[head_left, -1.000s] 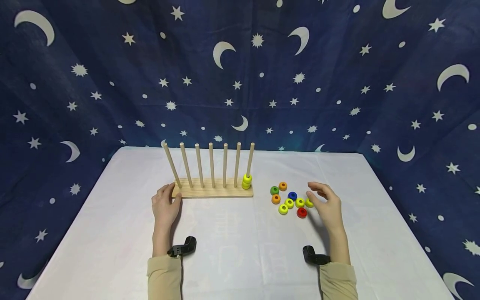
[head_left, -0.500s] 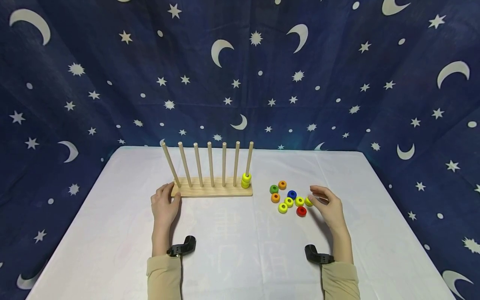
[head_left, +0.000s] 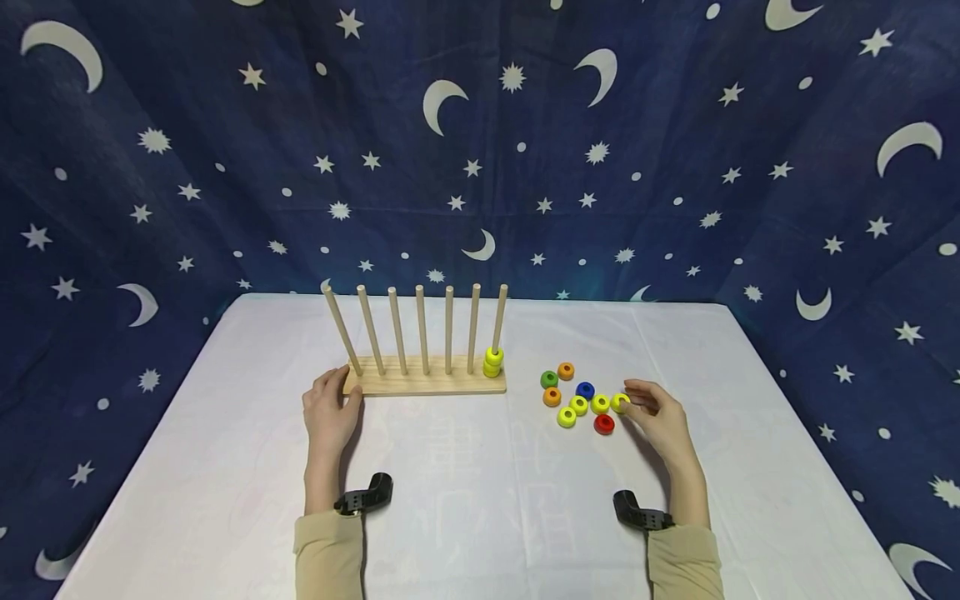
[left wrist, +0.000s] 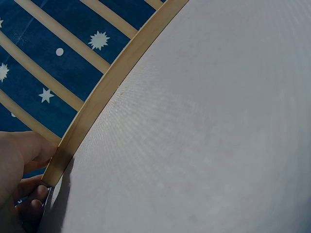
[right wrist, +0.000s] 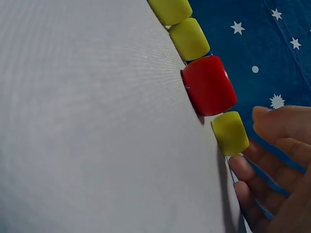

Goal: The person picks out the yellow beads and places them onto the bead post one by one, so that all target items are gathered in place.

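My left hand (head_left: 328, 417) holds the left end of a wooden peg rack (head_left: 427, 383), thumb at the front and fingers round the end. Several upright pegs stand along it. Two yellow beads (head_left: 492, 362) are stacked on the rightmost peg. My right hand (head_left: 666, 423) is at the right side of the loose beads, beside the outermost yellow bead (head_left: 621, 402). In the right wrist view its thumb and fingers are apart, and the fingertips (right wrist: 241, 167) lie right at that yellow bead (right wrist: 230, 133). A red bead (head_left: 603, 424) lies just left of the hand.
Close by are more loose beads: a blue bead (head_left: 585, 391), a green bead (head_left: 549, 379), two orange beads and several yellow ones. All lie on a white-covered table (head_left: 480, 517). Behind it hangs a dark blue cloth (head_left: 540, 233) with moons and stars.
My right hand has drifted to the right and slightly nearer, so more of the outermost yellow bead shows. The left hand and the rack have stayed in place.
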### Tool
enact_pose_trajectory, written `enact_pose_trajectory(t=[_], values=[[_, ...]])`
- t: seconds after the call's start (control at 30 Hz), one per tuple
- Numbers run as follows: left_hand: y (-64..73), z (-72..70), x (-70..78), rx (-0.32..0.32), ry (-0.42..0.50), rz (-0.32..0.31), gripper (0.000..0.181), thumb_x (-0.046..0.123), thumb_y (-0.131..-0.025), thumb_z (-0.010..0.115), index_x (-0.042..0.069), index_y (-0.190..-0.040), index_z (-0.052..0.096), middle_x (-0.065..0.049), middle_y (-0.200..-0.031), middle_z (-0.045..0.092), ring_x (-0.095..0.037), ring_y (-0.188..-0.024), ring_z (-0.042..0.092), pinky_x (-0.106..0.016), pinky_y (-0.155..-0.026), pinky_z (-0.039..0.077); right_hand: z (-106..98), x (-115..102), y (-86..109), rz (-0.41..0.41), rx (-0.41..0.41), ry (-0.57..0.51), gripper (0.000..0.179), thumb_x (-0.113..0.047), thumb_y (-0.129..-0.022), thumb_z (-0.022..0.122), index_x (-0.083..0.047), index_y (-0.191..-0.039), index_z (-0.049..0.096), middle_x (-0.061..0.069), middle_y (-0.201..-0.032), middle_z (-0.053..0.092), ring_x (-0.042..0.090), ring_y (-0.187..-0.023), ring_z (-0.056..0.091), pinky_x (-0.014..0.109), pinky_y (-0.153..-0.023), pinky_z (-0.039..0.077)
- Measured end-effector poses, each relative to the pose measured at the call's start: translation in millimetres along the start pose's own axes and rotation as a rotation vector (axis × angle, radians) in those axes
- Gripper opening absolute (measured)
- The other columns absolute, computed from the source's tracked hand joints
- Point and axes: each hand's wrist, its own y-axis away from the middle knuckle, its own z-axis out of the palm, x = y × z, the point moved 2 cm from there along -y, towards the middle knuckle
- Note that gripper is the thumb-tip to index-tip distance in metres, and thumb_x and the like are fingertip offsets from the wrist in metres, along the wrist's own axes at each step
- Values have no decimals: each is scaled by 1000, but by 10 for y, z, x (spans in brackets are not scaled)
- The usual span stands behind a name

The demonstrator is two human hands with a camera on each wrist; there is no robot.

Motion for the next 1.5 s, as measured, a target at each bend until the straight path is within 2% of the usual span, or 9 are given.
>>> enact_pose_trajectory(t=[0.13,0.2,0.43,0.5,0.73,0.93,1.07,1.33,1.5], values=[[4,-1,11,-2,7,1,49,15,-92,56,-3,-136,48,-27,-142,42,-45,-131,31,-61,-109,21,13,24,-7,-1,1,32,38,-10,-88,66,-2,-125,60,21,-119,66,-10,-89,52,4,-78,39],[7,-2,13,-3,6,-1,49,16,-92,56,-2,-136,49,-27,-142,42,-45,-131,31,-61,-109,21,25,32,-12,8,2,56,38,-9,-87,66,-2,-124,60,20,-119,66,-7,-90,52,4,-77,38],[0,-7,-1,-9,6,-7,48,15,-92,55,-2,-136,49,-27,-143,42,-44,-131,32,-60,-109,22,72,29,-23,67,-24,109,39,-8,-89,64,-4,-127,58,19,-121,63,21,-106,56,13,-82,38],[0,-12,-1,-8,7,-7,48,15,-92,55,-2,-136,49,-27,-143,42,-44,-130,32,-59,-108,22,83,20,-23,75,-34,113,40,-7,-89,63,-4,-128,57,19,-122,62,25,-109,56,15,-83,38],[5,-15,12,-8,3,-5,48,15,-92,55,-2,-136,49,-27,-142,42,-44,-131,31,-60,-108,22,92,16,-9,73,-45,128,41,-5,-88,63,-3,-128,57,20,-124,60,28,-112,55,27,-90,40],[9,-16,2,-3,2,-4,49,16,-91,55,-2,-136,49,-27,-142,42,-44,-131,31,-60,-109,21,91,22,-4,44,-43,147,39,-5,-88,63,-2,-126,58,21,-124,60,29,-110,56,31,-92,43],[17,-19,1,1,1,-1,49,16,-92,55,-2,-136,49,-27,-142,42,-45,-130,32,-60,-109,21,92,23,-2,40,-35,157,36,-6,-88,63,-2,-124,59,19,-122,60,26,-106,56,30,-90,43],[14,-21,-2,-15,3,-4,48,15,-92,55,-2,-137,48,-27,-142,42,-45,-131,31,-60,-109,22,73,-24,16,53,-21,162,35,-10,-89,64,-3,-123,61,18,-119,59,27,-104,56,10,-76,40],[8,-14,-8,-26,-3,-13,49,15,-92,55,-1,-137,47,-26,-143,41,-44,-132,30,-59,-109,21,41,-72,24,46,-27,145,35,-10,-89,63,-5,-124,60,17,-121,59,26,-106,57,8,-75,41]])
